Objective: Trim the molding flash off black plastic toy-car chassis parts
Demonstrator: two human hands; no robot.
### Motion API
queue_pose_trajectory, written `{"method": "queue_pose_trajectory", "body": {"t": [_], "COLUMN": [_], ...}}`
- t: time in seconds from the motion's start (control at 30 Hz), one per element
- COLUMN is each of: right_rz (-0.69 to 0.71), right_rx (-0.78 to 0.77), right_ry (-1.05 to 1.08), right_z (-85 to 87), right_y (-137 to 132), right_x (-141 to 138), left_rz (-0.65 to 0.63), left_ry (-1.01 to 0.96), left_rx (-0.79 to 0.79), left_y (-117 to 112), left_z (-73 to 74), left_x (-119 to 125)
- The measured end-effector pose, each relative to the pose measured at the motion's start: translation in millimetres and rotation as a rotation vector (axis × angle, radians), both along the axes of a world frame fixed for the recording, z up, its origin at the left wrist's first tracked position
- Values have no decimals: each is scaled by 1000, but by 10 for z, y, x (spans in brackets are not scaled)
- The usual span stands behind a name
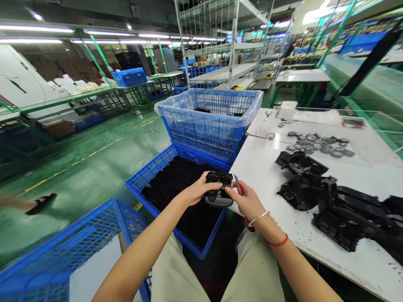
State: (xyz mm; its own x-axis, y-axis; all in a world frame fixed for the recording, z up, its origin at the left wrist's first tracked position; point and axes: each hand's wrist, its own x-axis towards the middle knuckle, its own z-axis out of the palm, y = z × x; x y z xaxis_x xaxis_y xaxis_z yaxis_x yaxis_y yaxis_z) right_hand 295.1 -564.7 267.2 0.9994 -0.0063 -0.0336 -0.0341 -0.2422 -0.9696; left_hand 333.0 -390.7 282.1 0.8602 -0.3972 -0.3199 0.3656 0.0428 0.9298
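Note:
My left hand (200, 189) is closed on a black plastic part (219, 199) with round recesses and a smooth grey-black front edge, its thumb lying across the top. From the other side my right hand (247, 201) presses its thumb on the same part. Tucked in that right hand is a pair of red-handled scissors (240, 188), a grey blade pointing up past the fingers; most of the tool is hidden by the palm. Below the part sits a shallow blue crate (204, 251) filled with a mass of small black pieces (170, 178).
On the white table (270, 197) at right lie several black plastic mouldings (302, 191) and a group of small wheels (315, 143). A tall plastic-lined blue basket (201, 134) stands ahead. Another blue crate (116, 214) is at left. Someone's foot (40, 203) shows on the green floor.

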Motion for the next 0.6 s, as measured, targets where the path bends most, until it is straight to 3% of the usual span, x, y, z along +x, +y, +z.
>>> {"method": "queue_pose_trajectory", "body": {"t": [0.07,0.2,0.27,0.33,0.4,0.47,0.6], "right_rz": [102,292,310,289,250,201,178], "right_rx": [3,160,200,215,205,186,87], "right_ry": [3,225,309,392,514,632,806], "right_z": [-190,-743,-1012,-1259,-1519,-1820,-2425], "right_y": [276,793,980,1104,1167,1179,1103], "right_x": [-127,-363,-441,-498,-557,-633,-780], "left_rz": [92,310,413,480,517,542,562], "left_ry": [57,268,341,338,303,273,201], "left_rx": [-46,-58,-14,46,99,152,360], "left_y": [301,841,1077,1302,1523,1744,2137], "left_z": [-187,-798,-1094,-1323,-1492,-1637,-1992], "left_x": [-288,-780,-884,-841,-641,-292,755]}}
